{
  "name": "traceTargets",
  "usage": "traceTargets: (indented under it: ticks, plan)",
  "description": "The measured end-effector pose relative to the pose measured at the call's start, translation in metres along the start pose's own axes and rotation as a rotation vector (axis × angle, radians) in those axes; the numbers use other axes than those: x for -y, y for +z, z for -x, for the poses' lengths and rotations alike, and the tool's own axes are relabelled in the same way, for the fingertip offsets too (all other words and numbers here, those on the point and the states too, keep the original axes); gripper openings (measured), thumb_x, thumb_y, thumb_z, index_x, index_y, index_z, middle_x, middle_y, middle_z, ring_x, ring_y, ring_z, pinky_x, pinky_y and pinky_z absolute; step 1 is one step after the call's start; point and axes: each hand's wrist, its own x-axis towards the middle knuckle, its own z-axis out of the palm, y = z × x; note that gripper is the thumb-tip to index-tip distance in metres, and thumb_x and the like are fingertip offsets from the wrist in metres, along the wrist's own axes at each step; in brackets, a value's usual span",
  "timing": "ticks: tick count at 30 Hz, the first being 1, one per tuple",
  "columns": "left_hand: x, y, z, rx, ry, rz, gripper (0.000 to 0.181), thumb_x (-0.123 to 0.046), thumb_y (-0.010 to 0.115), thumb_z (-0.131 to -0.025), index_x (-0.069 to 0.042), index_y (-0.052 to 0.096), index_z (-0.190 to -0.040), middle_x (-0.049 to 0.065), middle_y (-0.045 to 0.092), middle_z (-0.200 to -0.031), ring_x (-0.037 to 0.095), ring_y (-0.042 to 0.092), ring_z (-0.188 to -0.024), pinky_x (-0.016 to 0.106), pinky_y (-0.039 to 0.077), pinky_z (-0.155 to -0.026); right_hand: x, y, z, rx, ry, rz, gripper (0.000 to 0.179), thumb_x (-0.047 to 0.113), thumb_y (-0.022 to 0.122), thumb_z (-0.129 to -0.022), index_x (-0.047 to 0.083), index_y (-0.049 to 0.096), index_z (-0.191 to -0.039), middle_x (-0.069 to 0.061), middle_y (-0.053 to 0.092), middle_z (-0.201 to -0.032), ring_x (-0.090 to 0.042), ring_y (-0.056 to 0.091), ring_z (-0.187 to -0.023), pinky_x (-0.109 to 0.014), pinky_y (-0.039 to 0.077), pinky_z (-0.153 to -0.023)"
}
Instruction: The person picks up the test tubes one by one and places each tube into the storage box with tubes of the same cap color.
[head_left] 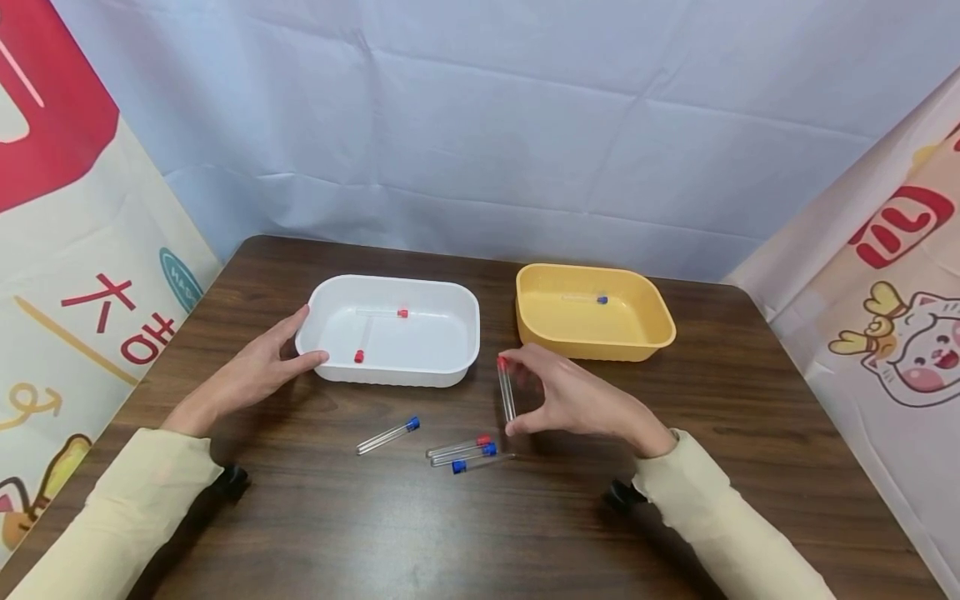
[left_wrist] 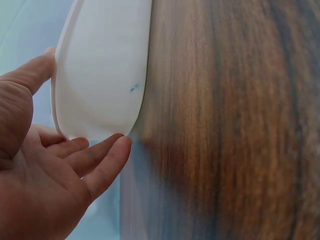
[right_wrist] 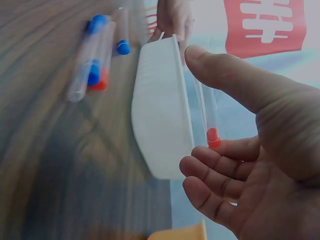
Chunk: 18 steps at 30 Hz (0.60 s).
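Thumb and forefinger of the right hand (head_left: 576, 396) pinch a red-capped tube (head_left: 507, 392) at its two ends, the cap at the far end, just right of the white tray (head_left: 397, 377) and near the yellow tray (head_left: 600, 345). Spread at the white tray's left end, the left hand (head_left: 255, 372) touches it with thumb and fingers. Two tubes with red caps lie inside that tray; one blue-capped tube (head_left: 585, 299) lies in the yellow tray. Nearer, on the surface (head_left: 337, 533), rest four tubes, three clustered.
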Motion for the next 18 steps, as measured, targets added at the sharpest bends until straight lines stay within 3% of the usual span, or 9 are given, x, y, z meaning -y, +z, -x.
traceTargets:
  ticks: [6, 18]
  plan:
    - [0.002, 0.000, 0.000, -0.002, 0.004, 0.013, 0.098, -0.046, 0.064, -0.102, -0.002, 0.003, -0.165, 0.024, 0.008, -0.170, 0.044, 0.013, -0.155, 0.065, 0.019, -0.119, 0.007, -0.004, -0.024, -0.006, -0.070, -0.002, 0.086, 0.037, 0.095, -0.075, 0.002, 0.053, -0.142, -0.004, 0.061, -0.119, -0.019, 0.060, -0.106, -0.034, 0.054, -0.093]
    - [0.003, 0.000, -0.002, -0.005, 0.007, 0.007, 0.098, -0.046, 0.065, -0.102, 0.000, 0.005, -0.164, 0.024, 0.008, -0.170, 0.044, 0.013, -0.154, 0.065, 0.019, -0.119, 0.018, -0.013, -0.068, 0.026, -0.065, -0.016, 0.085, 0.039, 0.093, -0.078, 0.001, 0.052, -0.142, -0.014, 0.061, -0.120, -0.023, 0.059, -0.105, -0.038, 0.054, -0.091]
